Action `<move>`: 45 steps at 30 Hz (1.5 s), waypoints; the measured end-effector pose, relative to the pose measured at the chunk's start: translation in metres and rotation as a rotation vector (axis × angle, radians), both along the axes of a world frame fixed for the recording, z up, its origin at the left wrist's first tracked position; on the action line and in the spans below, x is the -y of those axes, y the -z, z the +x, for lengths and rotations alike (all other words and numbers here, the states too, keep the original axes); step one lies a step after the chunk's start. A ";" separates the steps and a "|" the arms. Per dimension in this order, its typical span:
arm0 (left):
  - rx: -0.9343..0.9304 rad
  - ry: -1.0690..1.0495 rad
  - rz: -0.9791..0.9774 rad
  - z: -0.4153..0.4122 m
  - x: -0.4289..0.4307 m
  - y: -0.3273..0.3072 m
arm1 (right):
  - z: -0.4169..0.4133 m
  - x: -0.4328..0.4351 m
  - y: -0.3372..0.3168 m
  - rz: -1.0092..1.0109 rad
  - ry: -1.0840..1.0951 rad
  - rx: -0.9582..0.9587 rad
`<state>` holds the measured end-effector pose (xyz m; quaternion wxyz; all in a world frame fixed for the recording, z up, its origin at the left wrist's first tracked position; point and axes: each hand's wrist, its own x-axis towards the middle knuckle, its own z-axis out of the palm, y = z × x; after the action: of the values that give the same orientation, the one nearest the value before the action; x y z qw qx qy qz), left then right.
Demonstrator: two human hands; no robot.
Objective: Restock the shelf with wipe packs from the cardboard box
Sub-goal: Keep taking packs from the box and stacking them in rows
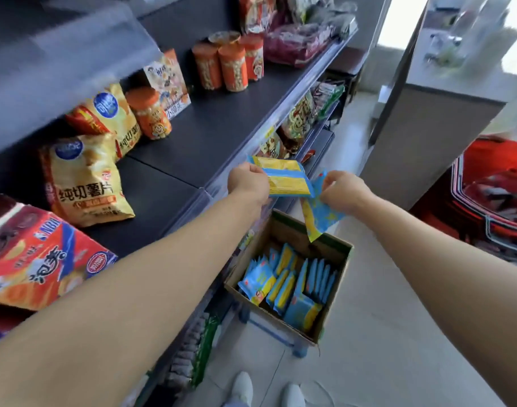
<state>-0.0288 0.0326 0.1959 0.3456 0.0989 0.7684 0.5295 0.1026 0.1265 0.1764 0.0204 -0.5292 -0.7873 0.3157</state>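
The fingertips of the left hand (247, 180) are hidden behind the wipe pack (286, 177) it grips. The red basket (492, 198) is motion-blurred and cut off by the right edge. The white shoes (266, 390) are cropped at the bottom edge. Print on the packs in the cardboard box (336, 301) is too small to read.

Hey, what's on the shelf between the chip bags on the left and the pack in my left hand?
Nothing: in the head view that stretch of dark shelf is bare between the chip bags and the pack in the left hand.
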 end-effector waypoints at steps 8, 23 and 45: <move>-0.160 -0.077 0.184 -0.009 0.022 -0.125 | -0.028 0.004 -0.123 0.209 -0.058 -0.241; -0.346 -0.453 0.543 -0.083 0.174 -0.254 | -0.143 0.124 -0.273 0.436 -0.328 -0.707; -0.713 -0.673 0.337 -0.207 0.466 -0.278 | -0.315 0.361 -0.294 0.333 -0.630 -0.818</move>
<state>-0.2362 -0.4336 0.4735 -0.1477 0.0750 0.7316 0.6613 -0.2123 -0.2349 0.4708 0.3130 -0.0912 -0.8751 0.3577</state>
